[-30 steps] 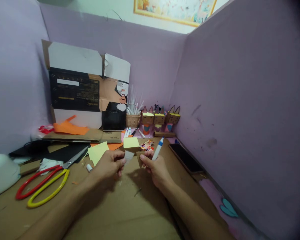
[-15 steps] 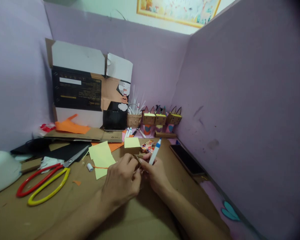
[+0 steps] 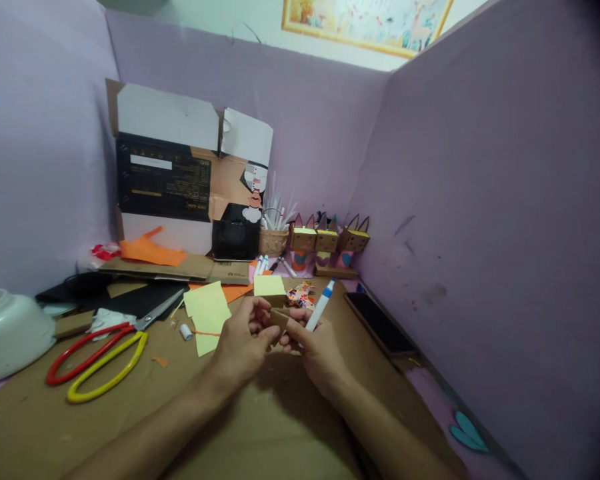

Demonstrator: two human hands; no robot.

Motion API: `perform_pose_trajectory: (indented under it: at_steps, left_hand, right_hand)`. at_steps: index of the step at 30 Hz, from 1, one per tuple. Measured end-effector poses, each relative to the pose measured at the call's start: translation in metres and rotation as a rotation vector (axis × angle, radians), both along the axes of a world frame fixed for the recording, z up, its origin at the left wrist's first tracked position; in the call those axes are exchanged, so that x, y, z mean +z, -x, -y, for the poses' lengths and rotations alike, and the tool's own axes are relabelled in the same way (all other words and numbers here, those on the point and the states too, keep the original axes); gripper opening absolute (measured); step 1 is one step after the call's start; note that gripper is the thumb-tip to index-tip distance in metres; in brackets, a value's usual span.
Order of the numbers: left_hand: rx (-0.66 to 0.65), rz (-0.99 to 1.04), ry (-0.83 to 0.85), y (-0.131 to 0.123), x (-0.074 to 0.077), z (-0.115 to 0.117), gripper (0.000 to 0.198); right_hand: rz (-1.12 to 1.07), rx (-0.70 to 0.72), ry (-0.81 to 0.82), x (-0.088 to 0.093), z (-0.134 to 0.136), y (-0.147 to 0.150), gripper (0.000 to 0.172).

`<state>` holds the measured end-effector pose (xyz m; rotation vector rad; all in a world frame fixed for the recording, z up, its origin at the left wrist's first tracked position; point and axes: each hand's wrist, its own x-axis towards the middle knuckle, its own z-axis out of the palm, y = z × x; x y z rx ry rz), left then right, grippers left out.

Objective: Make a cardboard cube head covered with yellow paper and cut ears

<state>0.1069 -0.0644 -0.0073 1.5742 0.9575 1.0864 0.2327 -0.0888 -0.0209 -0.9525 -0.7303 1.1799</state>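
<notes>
My left hand (image 3: 243, 340) is closed, fingertips pinching one side of a small brown cardboard piece (image 3: 279, 320). On the other side, my right hand (image 3: 314, 347) grips the same piece between thumb and fingers. A white marker with a blue end (image 3: 321, 305) is also tucked in my right hand, pointing up and away. Fingers partly hide the cardboard piece, so its full shape cannot be made out. Just beyond my hands stands a small cardboard box with a pale yellow top (image 3: 269, 287). Beside it lies a piece with a colourful floral pattern (image 3: 300, 295).
Scissors with red and yellow handles (image 3: 100, 360) lie left, near a white marker cap (image 3: 186, 332) and yellow paper (image 3: 207, 310). A phone (image 3: 380, 323) rests along the right wall. Several cardboard figures with ears (image 3: 327, 240) stand behind, beside a basket of sticks (image 3: 273, 241).
My left hand has turned and opened away from the piece somewhat, exposing more of the cardboard. The marker stays in my right hand. The whole view has shifted slightly.
</notes>
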Motion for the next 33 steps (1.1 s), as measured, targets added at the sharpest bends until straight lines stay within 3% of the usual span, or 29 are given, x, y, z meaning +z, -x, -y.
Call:
perform_pose_trajectory:
  at_steps: [11,19,25,33]
  left_hand:
    - [-0.087,0.068,0.122,0.004,0.009,0.000,0.022]
    - [-0.098,0.041,0.089,0.004,0.010,0.003,0.023]
    - [-0.146,0.092,0.164,0.004,0.008,0.001,0.025]
    - [-0.140,0.079,0.086,0.008,0.011,0.005,0.019]
  right_hand:
    - [0.122,0.063,-0.141,0.000,0.006,0.000,0.026]
    - [0.235,0.023,-0.144,0.003,0.008,0.001,0.015]
    - [0.312,0.001,-0.147,0.003,0.008,0.000,0.016]
    - [0.415,-0.008,-0.194,0.002,0.010,-0.003,0.013]
